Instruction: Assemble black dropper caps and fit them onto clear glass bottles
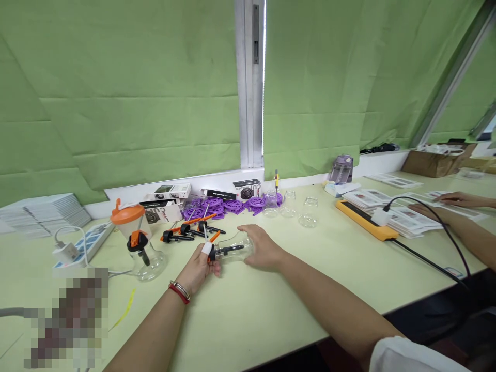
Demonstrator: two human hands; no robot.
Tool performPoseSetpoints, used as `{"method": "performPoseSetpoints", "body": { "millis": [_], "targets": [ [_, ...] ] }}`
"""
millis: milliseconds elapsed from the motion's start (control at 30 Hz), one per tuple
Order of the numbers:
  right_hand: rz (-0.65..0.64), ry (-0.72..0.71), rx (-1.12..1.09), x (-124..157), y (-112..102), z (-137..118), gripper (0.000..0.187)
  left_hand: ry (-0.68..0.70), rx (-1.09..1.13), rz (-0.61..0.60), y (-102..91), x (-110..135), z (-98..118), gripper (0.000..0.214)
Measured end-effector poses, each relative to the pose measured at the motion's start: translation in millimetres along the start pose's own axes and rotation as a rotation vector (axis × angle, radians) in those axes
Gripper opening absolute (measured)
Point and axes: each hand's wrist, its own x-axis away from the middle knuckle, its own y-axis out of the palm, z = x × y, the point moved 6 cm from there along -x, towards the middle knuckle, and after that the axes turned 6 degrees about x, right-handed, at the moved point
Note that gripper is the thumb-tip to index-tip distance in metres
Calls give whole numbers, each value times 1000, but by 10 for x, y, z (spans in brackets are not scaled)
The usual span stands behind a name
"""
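My right hand is wrapped round a clear glass bottle lying on its side on the pale green table. My left hand, with a white wrap on one finger and a red bracelet on the wrist, pinches the black and orange dropper cap at the bottle's mouth. The dropper's black stem reaches into the glass. Just beyond my hands lie several loose black and orange dropper parts.
An upright glass bottle with an orange lid stands at the left. Purple plastic pieces, small boxes and empty glass bottles sit further back. A yellow power strip lies right, beside another person's hands on leaflets.
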Motion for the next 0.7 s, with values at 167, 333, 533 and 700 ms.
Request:
{"method": "performPoseSetpoints", "body": {
  "millis": [167, 333, 533, 700],
  "targets": [
    [-34, 110, -274, -5, 3, 140, 82, -15, 13, 39, -11, -1, 0, 47],
    [-82, 141, -425, -35, 100, 244, 76, -48, 9, 67, -6, 12, 6, 41],
    [-117, 273, -576, -34, 255, 335, 62, -47, -13, 68, -9, 13, 0, 40],
    [-24, 223, -561, -72, 240, 317, 57, -58, 3, 73, -12, 6, -10, 38]
  ]
}}
